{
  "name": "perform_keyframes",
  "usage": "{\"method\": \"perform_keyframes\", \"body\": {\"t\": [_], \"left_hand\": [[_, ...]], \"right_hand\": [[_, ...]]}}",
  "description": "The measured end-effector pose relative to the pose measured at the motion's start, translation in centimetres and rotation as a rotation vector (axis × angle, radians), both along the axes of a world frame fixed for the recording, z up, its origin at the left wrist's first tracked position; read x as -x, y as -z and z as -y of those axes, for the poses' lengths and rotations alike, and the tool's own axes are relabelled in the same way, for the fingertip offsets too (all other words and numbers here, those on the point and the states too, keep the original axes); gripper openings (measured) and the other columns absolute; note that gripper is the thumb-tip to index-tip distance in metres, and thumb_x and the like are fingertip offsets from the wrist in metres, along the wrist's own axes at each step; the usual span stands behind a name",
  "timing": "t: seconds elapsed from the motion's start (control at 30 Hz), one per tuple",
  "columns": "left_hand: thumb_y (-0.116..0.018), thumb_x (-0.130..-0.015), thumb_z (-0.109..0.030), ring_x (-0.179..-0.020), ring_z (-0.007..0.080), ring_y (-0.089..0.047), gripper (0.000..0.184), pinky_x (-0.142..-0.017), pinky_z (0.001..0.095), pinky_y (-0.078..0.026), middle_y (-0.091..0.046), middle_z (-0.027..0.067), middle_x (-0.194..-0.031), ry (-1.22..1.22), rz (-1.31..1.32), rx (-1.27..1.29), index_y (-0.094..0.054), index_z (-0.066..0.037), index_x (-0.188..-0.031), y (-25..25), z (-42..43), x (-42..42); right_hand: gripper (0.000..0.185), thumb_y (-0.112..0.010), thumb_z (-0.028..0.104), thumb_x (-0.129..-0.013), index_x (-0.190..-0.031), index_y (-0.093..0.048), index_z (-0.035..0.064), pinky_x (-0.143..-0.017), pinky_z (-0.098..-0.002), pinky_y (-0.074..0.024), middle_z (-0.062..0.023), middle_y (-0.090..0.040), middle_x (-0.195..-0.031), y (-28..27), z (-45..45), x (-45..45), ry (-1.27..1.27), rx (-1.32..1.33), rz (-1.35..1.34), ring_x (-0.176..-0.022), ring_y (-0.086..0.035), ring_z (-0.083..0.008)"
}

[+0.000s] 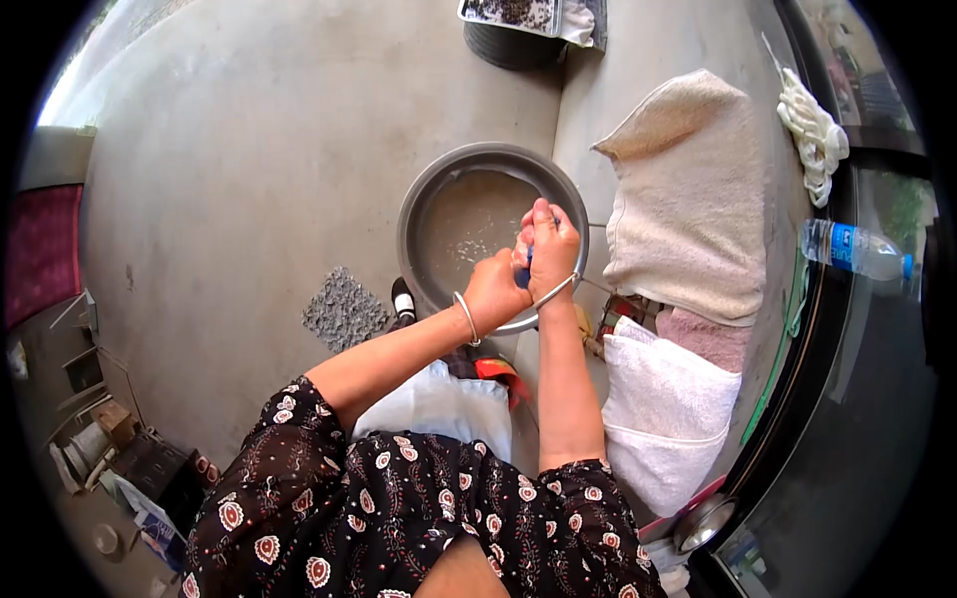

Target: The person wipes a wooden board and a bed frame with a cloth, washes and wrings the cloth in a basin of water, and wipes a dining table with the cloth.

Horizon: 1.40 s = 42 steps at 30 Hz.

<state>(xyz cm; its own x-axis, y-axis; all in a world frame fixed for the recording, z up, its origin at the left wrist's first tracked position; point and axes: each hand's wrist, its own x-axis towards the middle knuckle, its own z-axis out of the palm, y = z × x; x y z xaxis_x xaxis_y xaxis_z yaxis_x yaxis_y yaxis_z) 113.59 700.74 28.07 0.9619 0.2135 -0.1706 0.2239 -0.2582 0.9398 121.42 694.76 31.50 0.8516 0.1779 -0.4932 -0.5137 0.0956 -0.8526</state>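
My left hand (494, 289) and my right hand (553, 247) are pressed together over the near right part of a grey basin (410, 224). Both are closed around a small dark blue thing (523, 277), mostly hidden by my fingers; it may be cloth, but I cannot tell. The basin holds cloudy water (474, 204) with patches of white suds. A silver bangle circles each wrist. Below the basin, a white cloth (439, 404) lies over my lap.
To the right hang or lie a beige towel (688, 189), a pink towel (703, 337) and a white towel (663, 419). A water bottle (855, 249) lies at far right. A grey shaggy mat (345, 309) is left of my foot; a tray (513, 14) tops a dark bucket (508, 45).
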Motion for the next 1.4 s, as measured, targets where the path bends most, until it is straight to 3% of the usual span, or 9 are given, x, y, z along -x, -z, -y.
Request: {"method": "perform_keyframes", "body": {"t": [0.3, 0.4, 0.5, 0.77, 0.87, 0.9, 1.07, 1.23, 1.4], "left_hand": [[-0.075, -0.070, -0.026, -0.080, 0.0438, -0.061, 0.044, -0.068, 0.0441, -0.048, -0.062, 0.0254, -0.081, -0.052, -0.065, -0.019, -0.044, -0.001, -0.088, 2.7, 0.4, 0.1], [-0.079, -0.064, -0.022, -0.071, 0.0328, -0.065, 0.047, -0.063, 0.0384, -0.050, -0.063, 0.0191, -0.077, -0.054, 0.052, -0.009, -0.047, -0.003, -0.093, 0.9, -0.3, 0.3], [-0.076, -0.062, -0.013, -0.053, 0.0122, -0.058, 0.049, -0.046, 0.0265, -0.047, -0.060, 0.0069, -0.071, 0.057, -0.266, 0.354, -0.052, -0.003, -0.103, -3.1, -2.3, 0.0], [-0.067, -0.079, -0.014, -0.050, 0.0180, -0.055, 0.031, -0.038, 0.0274, -0.041, -0.057, 0.0119, -0.074, 0.195, -0.473, 1.278, -0.050, -0.004, -0.103, -5.1, -4.7, 0.9], [-0.066, -0.079, -0.019, -0.056, 0.0213, -0.054, 0.034, -0.042, 0.0277, -0.041, -0.057, 0.0166, -0.078, 0.326, -0.421, 1.698, -0.052, -0.003, -0.105, -5.6, -5.0, 1.5], [-0.065, -0.079, -0.023, -0.055, 0.0224, -0.051, 0.040, -0.042, 0.0280, -0.040, -0.054, 0.0174, -0.079, 0.396, -0.381, 1.811, -0.050, -0.001, -0.109, -6.2, -4.8, 1.7], [-0.067, -0.076, -0.032, -0.055, 0.0192, -0.048, 0.050, -0.042, 0.0258, -0.037, -0.050, 0.0150, -0.079, 0.634, -0.422, 2.048, -0.049, -0.006, -0.115, -10.1, -3.0, 2.6], [-0.065, -0.076, -0.033, -0.052, 0.0146, -0.046, 0.049, -0.042, 0.0234, -0.035, -0.048, 0.0093, -0.075, 0.750, -0.406, 2.125, -0.049, 0.001, -0.108, -11.0, -1.6, 3.6], [-0.065, -0.081, -0.037, -0.055, 0.0143, -0.045, 0.054, -0.045, 0.0223, -0.038, -0.047, 0.0100, -0.081, 0.751, -0.448, 2.169, -0.045, 0.000, -0.115, -10.9, -0.6, 4.9]], "right_hand": [[0.037, -0.053, 0.037, -0.093, -0.074, -0.047, 0.0054, -0.036, -0.0244, -0.0326, 0.0004, -0.039, -0.053, 4.1, 0.3, 0.6, 0.171, 0.039, -0.005, -0.040, -0.036, -0.0084], [0.044, -0.051, 0.048, -0.091, -0.078, -0.046, 0.0062, -0.043, -0.0250, -0.0397, -0.0006, -0.041, -0.056, 3.4, 0.9, 1.0, 0.081, -0.032, 0.038, -0.044, -0.041, -0.0108], [0.050, -0.040, 0.055, -0.093, -0.087, -0.050, 0.0060, -0.065, -0.0245, -0.0429, -0.0027, -0.047, -0.069, 1.0, 1.7, 1.6, -0.136, -0.008, 0.174, -0.067, -0.049, -0.0109], [0.048, -0.035, 0.047, -0.097, -0.112, -0.050, 0.0047, -0.082, -0.0254, -0.0401, -0.0051, -0.051, -0.096, -3.3, 3.4, 2.0, -0.535, 0.214, 0.466, -0.088, -0.050, -0.0138], [0.063, -0.037, 0.051, -0.095, -0.133, -0.039, 0.0008, -0.099, -0.0317, -0.0339, -0.0132, -0.052, -0.115, -7.9, 4.4, 1.8, -0.612, -0.442, 0.212, -0.107, -0.050, -0.0197], [0.083, -0.051, 0.054, -0.088, -0.143, -0.022, -0.0011, -0.103, -0.0344, -0.0321, -0.0157, -0.048, -0.126, -9.4, 4.8, 1.4, -0.625, -0.573, 0.159, -0.117, -0.047, -0.0212], [0.100, -0.074, 0.048, -0.071, -0.143, -0.024, 0.0009, -0.102, -0.0428, -0.0330, -0.0229, -0.033, -0.140, -9.7, 4.2, -0.4, -0.889, -0.822, 0.148, -0.123, -0.043, -0.0286], [0.091, -0.074, 0.038, -0.074, -0.142, -0.027, -0.0005, -0.102, -0.0469, -0.0280, -0.0318, -0.024, -0.143, -11.1, 1.7, 0.0, -1.169, -1.126, 0.234, -0.129, -0.034, -0.0422], [0.040, -0.061, 0.006, -0.084, -0.121, -0.054, -0.0067, -0.096, -0.0518, -0.0363, -0.0311, -0.051, -0.122, -11.8, 1.2, -0.3, -1.341, -1.342, 0.585, -0.115, -0.049, -0.0467]]}}
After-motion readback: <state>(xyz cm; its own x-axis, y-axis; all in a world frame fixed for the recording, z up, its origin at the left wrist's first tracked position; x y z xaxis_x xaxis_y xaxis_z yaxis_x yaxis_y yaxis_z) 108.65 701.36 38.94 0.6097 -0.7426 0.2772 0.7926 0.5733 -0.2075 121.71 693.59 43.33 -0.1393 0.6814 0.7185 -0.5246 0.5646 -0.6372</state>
